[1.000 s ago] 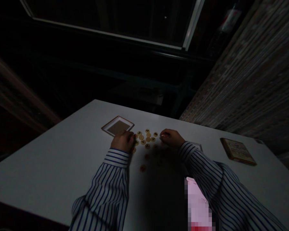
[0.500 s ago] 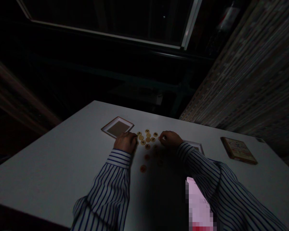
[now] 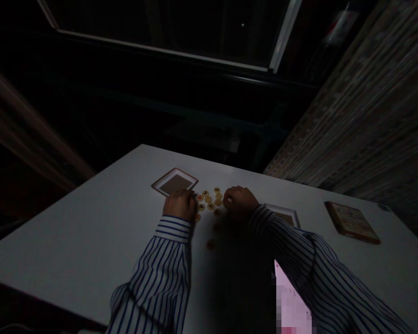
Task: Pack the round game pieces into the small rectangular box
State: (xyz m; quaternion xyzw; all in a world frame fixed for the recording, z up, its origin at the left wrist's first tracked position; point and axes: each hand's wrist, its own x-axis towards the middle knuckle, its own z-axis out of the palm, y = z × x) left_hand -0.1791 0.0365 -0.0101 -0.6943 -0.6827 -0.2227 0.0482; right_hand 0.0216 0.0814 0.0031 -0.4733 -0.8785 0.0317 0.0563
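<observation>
Over the white table (image 3: 90, 241), left hand (image 3: 179, 205) and right hand (image 3: 242, 203) curl beside xiangqi pieces (image 3: 211, 207), seemingly for easy reach; grips, can't tell!

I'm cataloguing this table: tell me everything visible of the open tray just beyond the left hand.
The open tray is shallow and four-sided, with a brown outer edge, pale inner walls and a grey-brown floor; it looks like card or wood. It lies flat on the white table, open side up, set askew. The left hand hides part of its near edge; whether they touch cannot be told.
</observation>
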